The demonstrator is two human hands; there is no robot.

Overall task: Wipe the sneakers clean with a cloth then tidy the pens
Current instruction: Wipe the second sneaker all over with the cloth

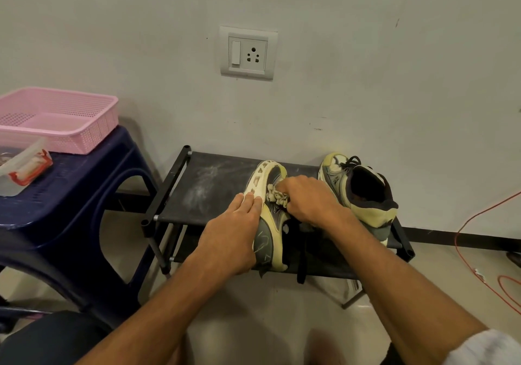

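Two sneakers sat on the black rack (208, 187). The near sneaker (265, 240) lay tipped on its side, and the left hand (229, 238) pressed flat, straight fingers on its sole. The right hand (307, 199) squeezed a small cloth (277, 195) against its top. The other sneaker (363, 192) stood just beside it, on the right.

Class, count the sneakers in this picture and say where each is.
2. One sneaker lies on its side on the black rack, steadied by the left hand, the right hand pressing a cloth on it; the other sneaker stands upright to its right. More may be hidden below.
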